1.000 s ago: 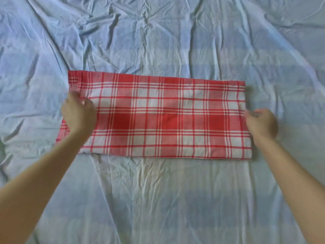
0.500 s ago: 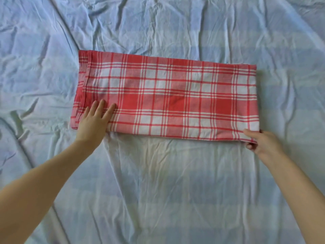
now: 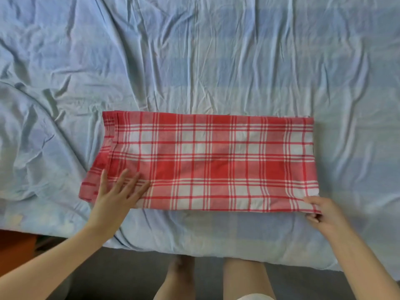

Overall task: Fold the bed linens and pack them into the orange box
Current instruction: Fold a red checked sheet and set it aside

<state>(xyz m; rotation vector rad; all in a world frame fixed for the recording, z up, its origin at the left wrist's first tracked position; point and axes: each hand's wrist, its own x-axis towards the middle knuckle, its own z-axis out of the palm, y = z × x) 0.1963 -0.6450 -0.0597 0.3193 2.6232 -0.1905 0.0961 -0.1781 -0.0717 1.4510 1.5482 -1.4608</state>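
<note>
Orange box [image 3: 15,245]: only an orange patch shows at the left margin, below the bed's near edge.

Left hand [image 3: 114,198]: palm down on the near-left corner of the red plaid linen [image 3: 205,163], fingers straight and spread apart, pressing flat. The wrist crosses the linen's near edge.

The linen is folded into a long band and lies flat on the blue sheet [image 3: 194,61], its long edges running left-right. The left end is slightly skewed, with layers stepped (hem visible). Its near edge sits close to the bed's near edge.

Right hand [image 3: 322,213]: pinches the near-right corner, thumb on top, fingers curled beneath.

Open room: wrinkled bare sheet lies on the far side, and some at both ends. The person's legs [image 3: 244,278] stand on dark floor at the bed's near edge.
</note>
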